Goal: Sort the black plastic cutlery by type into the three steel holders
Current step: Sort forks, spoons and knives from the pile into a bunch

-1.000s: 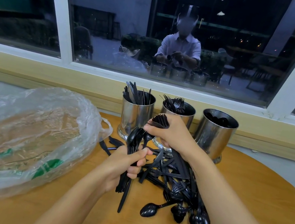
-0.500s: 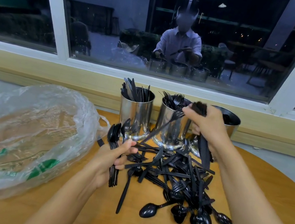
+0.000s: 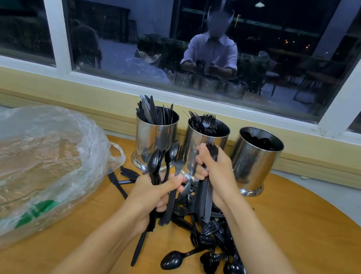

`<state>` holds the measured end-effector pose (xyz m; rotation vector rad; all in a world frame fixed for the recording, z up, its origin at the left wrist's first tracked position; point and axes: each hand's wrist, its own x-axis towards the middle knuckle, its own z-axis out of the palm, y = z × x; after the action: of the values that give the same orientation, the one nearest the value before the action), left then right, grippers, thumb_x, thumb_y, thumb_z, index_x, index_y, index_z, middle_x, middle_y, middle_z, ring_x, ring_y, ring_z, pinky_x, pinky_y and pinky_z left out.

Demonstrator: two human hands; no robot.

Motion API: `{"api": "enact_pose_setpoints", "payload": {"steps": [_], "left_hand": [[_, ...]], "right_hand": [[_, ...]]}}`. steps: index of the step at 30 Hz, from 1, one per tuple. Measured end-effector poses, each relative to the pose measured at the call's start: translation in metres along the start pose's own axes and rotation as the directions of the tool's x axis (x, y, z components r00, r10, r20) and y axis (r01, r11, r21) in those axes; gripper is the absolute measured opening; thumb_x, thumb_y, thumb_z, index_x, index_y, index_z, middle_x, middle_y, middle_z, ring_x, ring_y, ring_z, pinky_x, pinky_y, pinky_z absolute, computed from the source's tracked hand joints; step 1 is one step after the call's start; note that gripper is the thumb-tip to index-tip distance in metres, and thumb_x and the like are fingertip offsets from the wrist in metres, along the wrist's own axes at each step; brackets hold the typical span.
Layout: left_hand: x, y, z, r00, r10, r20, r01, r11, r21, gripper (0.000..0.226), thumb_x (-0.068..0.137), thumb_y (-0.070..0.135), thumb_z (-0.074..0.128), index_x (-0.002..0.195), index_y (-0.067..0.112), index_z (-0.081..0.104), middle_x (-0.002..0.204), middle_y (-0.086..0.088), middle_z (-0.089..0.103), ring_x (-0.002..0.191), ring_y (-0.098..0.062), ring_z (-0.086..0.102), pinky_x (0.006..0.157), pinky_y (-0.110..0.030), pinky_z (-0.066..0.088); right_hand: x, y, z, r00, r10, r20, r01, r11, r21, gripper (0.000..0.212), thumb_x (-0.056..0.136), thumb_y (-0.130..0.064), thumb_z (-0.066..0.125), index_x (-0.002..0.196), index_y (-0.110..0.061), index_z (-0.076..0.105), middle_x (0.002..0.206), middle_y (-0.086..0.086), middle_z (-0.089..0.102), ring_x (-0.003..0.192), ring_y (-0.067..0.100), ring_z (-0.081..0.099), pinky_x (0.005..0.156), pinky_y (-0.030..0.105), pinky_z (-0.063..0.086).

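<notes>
Three steel holders stand in a row by the window: the left holder (image 3: 152, 139) has knives, the middle holder (image 3: 195, 137) forks, the right holder (image 3: 254, 162) spoons. A pile of black cutlery (image 3: 212, 239) lies on the wooden table in front of them. My left hand (image 3: 152, 194) is shut on a bundle of spoons (image 3: 157, 164) with one fork beside them, heads up. My right hand (image 3: 214, 174) is shut on a bundle of forks (image 3: 212, 149), held upright in front of the middle holder. Both hands are close together above the pile.
A crumpled clear plastic bag (image 3: 26, 158) with green print takes up the table's left side. A few loose knives (image 3: 124, 175) lie between bag and holders. The round table edge (image 3: 330, 211) curves away at right. A window sill and dark glass run behind.
My right hand has come back down and left from the right holder to in front of the middle holder. My left hand has risen toward it, now with a fork beside its spoons.
</notes>
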<state>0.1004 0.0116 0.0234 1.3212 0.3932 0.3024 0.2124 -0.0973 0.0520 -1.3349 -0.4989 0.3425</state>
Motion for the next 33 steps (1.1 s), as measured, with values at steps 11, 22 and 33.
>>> {"api": "enact_pose_setpoints", "payload": {"steps": [11,22,33], "left_hand": [[0.021,-0.004,0.011,0.982,-0.068,0.177,0.066,0.998,0.013,0.027,0.092,0.029,0.064,0.104,0.007,0.074,0.078,-0.006,0.069,0.041,-0.005,0.028,0.042,-0.017,0.025],[0.070,-0.006,-0.002,0.997,-0.061,0.037,0.064,0.992,-0.109,0.023,0.094,0.025,0.061,0.103,0.007,0.073,0.096,-0.004,0.076,0.040,-0.004,0.029,0.040,-0.015,0.029],[0.090,-0.007,0.000,0.998,-0.057,0.033,0.060,0.992,-0.107,0.026,0.090,0.027,0.063,0.104,0.007,0.072,0.087,0.000,0.074,0.043,-0.005,0.028,0.041,-0.016,0.029]], "right_hand": [[0.006,0.010,-0.011,0.997,0.074,0.033,-0.068,0.984,-0.164,0.023,0.091,-0.026,0.065,0.076,-0.011,0.056,0.051,0.001,0.044,0.046,0.012,0.039,0.048,0.023,0.035],[0.115,-0.054,-0.049,0.851,-0.252,-0.461,0.289,0.957,0.011,0.013,0.103,-0.008,0.041,0.091,-0.012,0.046,0.064,0.002,0.051,0.049,0.011,0.050,0.051,0.025,0.045],[0.184,-0.017,-0.038,0.880,-0.414,-0.232,0.192,0.759,-0.623,0.010,0.104,-0.015,0.034,0.100,-0.009,0.041,0.083,0.005,0.049,0.073,0.019,0.043,0.063,0.030,0.038]]}}
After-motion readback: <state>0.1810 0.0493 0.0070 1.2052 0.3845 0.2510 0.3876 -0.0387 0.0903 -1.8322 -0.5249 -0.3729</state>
